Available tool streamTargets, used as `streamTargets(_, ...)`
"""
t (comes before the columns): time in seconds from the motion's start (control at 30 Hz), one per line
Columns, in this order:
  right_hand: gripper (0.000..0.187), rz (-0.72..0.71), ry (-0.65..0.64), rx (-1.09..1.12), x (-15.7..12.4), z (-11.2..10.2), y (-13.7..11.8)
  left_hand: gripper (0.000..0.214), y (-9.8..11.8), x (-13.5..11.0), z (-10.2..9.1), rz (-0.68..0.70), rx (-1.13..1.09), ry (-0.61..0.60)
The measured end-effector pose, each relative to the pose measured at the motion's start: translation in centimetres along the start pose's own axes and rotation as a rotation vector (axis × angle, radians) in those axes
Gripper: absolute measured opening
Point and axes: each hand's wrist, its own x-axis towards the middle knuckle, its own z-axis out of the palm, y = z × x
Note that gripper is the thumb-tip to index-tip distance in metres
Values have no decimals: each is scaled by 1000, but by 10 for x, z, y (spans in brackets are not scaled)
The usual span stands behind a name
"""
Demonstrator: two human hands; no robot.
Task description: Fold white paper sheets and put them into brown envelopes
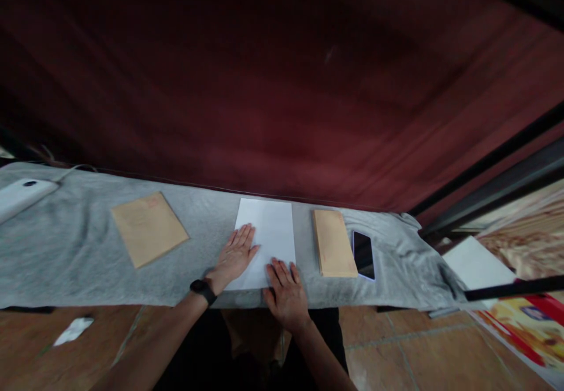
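Note:
A sheet of white paper [271,226] lies lengthwise on the grey cloth in front of me. My left hand [237,254] rests flat on its left side, fingers stretched out, with a dark band on the wrist. On the lower right part of the sheet lies my right hand [287,297], its fingers spread and palm down. Neither hand grips anything. To the right of the paper is a stack of brown envelopes [335,244]. Another brown envelope or small pile [150,228] sits at an angle on the left.
A phone [363,254] lies beside the right-hand stack, partly against it. At the far left is a white device [26,197] with a cable. The grey cloth [211,214] covers a narrow table below a dark red curtain [282,114]. A scrap of white paper [74,331] lies on the tiled floor.

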Motion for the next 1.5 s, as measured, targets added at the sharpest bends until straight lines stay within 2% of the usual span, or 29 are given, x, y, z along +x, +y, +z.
streamTargets(0.13,56,1,4,3,0,1,0,67,-16,-12,-4,-81,16,1)
streamTargets(0.27,55,13,-21,8,1,-1,1,65,-29,-30,-10,-72,10,10)
streamTargets(0.4,56,25,-45,15,2,-5,0,63,-31,-56,-22,20,-14,-9)
streamTargets(0.6,55,49,-38,29,2,-8,-4,60,-16,-88,-40,232,-34,-41)
streamTargets(0.7,54,60,-43,41,2,-8,-4,58,-10,-89,-43,214,-46,-88)
streamTargets(0.9,53,60,-66,31,3,-10,-4,57,4,-77,-48,130,-32,-278)
streamTargets(1.0,53,62,-65,6,3,-11,-5,60,11,-75,-52,123,-42,-323)
streamTargets(1.2,52,56,-48,-11,2,-9,-5,61,15,-78,-48,106,-14,-302)
streamTargets(1.3,51,46,-40,-7,1,-9,-5,61,8,-83,-37,90,-9,-243)
streamTargets(1.4,50,40,-33,16,0,-9,-3,62,-2,-89,-27,130,-21,-184)
streamTargets(1.5,49,35,-30,60,-1,-9,0,60,-7,-92,-27,163,-51,-161)
